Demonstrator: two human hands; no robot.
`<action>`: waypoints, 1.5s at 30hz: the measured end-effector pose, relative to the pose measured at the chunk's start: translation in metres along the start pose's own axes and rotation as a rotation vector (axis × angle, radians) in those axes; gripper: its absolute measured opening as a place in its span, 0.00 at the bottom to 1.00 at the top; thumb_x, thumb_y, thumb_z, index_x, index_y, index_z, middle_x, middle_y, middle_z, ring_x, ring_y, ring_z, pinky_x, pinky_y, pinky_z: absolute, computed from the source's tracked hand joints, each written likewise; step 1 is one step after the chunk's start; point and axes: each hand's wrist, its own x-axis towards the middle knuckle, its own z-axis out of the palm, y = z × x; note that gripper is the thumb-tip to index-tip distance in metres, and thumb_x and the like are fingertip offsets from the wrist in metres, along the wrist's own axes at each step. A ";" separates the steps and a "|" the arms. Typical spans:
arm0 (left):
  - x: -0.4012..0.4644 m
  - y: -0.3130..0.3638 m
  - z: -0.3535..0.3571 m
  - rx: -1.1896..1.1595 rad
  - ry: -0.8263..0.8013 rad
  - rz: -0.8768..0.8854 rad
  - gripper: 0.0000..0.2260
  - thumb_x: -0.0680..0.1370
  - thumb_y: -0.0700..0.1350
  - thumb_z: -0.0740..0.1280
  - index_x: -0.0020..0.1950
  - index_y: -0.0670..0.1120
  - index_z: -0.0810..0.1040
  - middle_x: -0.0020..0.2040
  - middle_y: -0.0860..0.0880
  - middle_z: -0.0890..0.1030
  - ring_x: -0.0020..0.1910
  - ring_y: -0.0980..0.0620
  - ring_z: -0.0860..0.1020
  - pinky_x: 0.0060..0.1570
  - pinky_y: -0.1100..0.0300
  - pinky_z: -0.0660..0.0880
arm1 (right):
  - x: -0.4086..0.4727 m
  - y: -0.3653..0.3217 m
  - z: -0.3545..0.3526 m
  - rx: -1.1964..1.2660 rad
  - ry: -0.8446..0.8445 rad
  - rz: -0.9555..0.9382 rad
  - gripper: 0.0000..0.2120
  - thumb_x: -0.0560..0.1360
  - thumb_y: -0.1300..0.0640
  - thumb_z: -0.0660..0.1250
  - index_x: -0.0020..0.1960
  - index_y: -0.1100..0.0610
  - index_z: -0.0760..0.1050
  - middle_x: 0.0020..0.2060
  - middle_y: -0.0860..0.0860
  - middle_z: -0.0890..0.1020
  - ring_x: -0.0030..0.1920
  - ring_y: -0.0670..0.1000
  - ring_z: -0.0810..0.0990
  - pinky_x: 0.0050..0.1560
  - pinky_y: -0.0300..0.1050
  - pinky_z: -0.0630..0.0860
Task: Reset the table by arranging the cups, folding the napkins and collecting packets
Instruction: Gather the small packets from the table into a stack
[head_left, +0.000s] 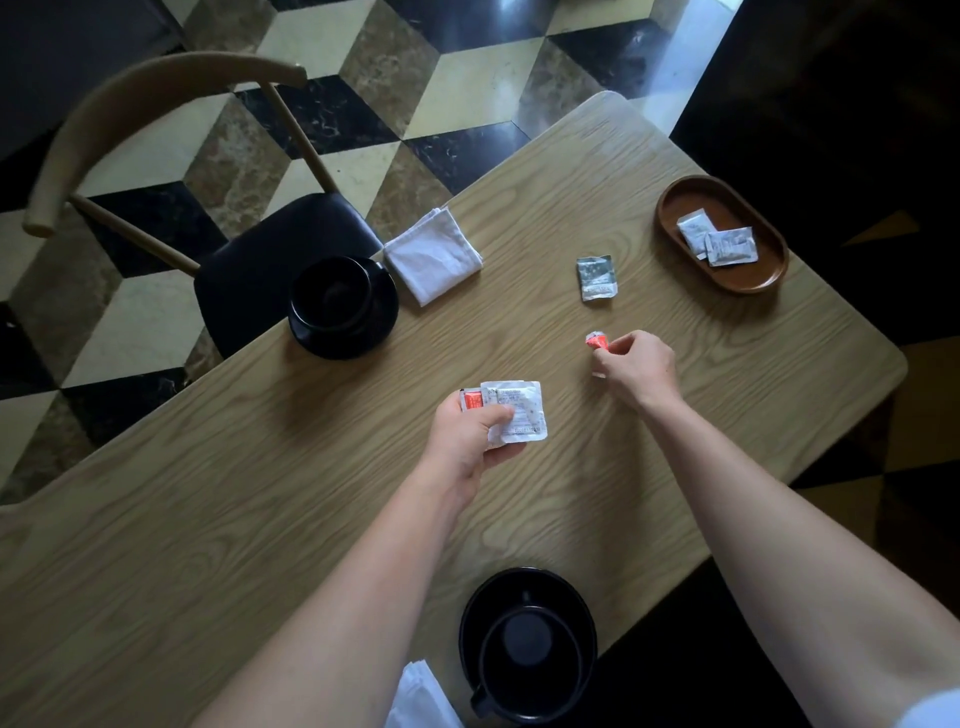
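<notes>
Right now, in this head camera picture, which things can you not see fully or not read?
- Held packets, head view: the left hand covers their lower edges, so the count is unclear.
- Orange packet: mostly hidden inside the right hand.
- Gray packet and the packets in the wooden tray: print too small and blurred.
- Near napkin: cut off by the bottom edge.

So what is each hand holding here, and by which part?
The left hand holds a small stack of packets, thumb across their lower left corner. The right hand pinches a small red packet by its right end.
</notes>
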 end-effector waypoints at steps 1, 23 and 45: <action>0.000 0.001 0.001 -0.009 0.014 -0.002 0.13 0.74 0.32 0.67 0.58 0.40 0.75 0.53 0.41 0.83 0.43 0.46 0.85 0.39 0.51 0.83 | -0.005 -0.004 0.000 0.040 -0.028 -0.012 0.08 0.71 0.52 0.70 0.46 0.56 0.83 0.34 0.47 0.84 0.47 0.51 0.83 0.48 0.46 0.79; 0.007 0.015 0.012 -0.050 -0.101 0.082 0.12 0.73 0.36 0.74 0.54 0.42 0.79 0.44 0.42 0.85 0.41 0.46 0.84 0.39 0.53 0.82 | -0.058 -0.030 0.002 0.551 -0.676 -0.166 0.07 0.74 0.51 0.74 0.47 0.54 0.81 0.37 0.48 0.84 0.34 0.43 0.78 0.33 0.36 0.73; 0.000 -0.007 -0.026 0.033 0.142 0.040 0.16 0.67 0.34 0.75 0.49 0.47 0.75 0.36 0.52 0.84 0.31 0.54 0.81 0.30 0.61 0.75 | 0.064 -0.049 0.027 -0.003 0.149 0.078 0.20 0.76 0.48 0.68 0.58 0.63 0.82 0.57 0.62 0.83 0.58 0.63 0.82 0.56 0.49 0.76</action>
